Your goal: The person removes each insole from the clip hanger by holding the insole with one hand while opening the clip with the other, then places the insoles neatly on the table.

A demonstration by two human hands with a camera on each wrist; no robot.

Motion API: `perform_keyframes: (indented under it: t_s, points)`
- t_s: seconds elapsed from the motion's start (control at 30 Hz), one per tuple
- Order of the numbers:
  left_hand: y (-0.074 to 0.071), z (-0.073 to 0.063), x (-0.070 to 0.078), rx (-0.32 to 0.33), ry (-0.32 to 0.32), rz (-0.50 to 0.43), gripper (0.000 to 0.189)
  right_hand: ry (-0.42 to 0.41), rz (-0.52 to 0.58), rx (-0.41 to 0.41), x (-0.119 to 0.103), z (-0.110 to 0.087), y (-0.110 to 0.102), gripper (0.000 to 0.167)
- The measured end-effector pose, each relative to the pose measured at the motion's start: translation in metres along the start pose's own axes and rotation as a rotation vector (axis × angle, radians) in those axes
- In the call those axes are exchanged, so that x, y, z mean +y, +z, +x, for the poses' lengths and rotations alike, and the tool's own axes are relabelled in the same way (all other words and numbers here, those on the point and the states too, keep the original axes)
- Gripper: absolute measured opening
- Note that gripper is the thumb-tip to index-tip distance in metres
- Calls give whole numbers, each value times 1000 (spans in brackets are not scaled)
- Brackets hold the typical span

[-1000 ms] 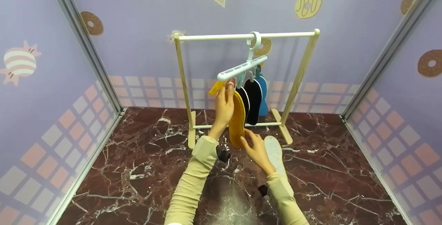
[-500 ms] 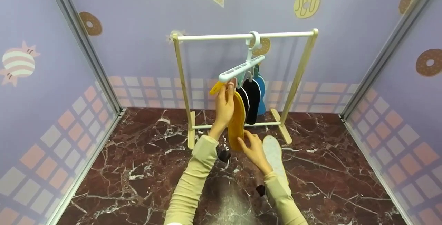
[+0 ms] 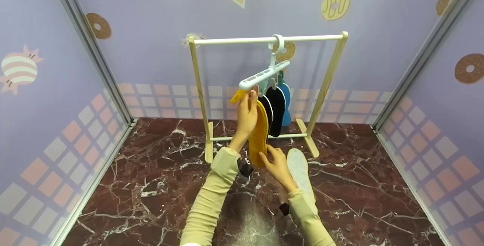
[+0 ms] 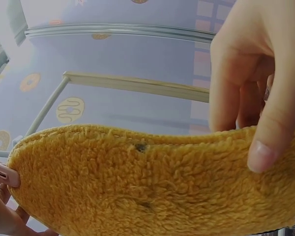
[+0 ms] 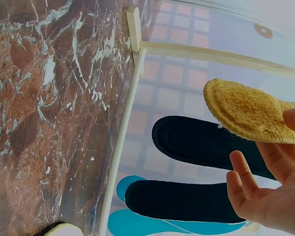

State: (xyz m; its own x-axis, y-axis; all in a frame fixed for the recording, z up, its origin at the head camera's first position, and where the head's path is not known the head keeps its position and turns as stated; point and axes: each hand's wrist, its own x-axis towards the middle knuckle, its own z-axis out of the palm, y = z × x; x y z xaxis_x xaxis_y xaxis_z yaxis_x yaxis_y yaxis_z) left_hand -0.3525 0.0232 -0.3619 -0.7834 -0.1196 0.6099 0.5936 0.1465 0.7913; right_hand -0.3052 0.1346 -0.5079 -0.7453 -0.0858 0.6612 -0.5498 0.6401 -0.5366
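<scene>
A fuzzy yellow insole hangs toe-up below the near end of the white clip hanger. In the left wrist view, a pink clothespin bites its tip. My left hand is up at that clothespin and appears to pinch it; its fingers are partly hidden. Lower down, my right hand holds the insole's edge, thumb on the fuzzy face and fingers behind, as the right wrist view shows. Black insoles and blue insoles hang farther along the hanger.
The hanger hooks over the top bar of a wood-and-white rack. A yellow clothespin dangles at its near end. A pale insole with yellow edging lies on the dark marbled surface, beside my right wrist. Patterned walls enclose three sides.
My right hand and the lower end of the yellow insole have shifted slightly down and left. The left hand stays at the clothespin. The hanger has turned a little.
</scene>
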Motion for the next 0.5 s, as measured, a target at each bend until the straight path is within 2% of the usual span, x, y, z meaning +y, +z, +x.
perform_keyframes:
  t_s: [0.3,0.5]
  points:
    - [-1,2,-3,-19,2,0,36,-14,-5,12,2,-2,2,14]
    - [-1,3,-4,-28,3,18,45,20,-14,5,1,-4,3,11]
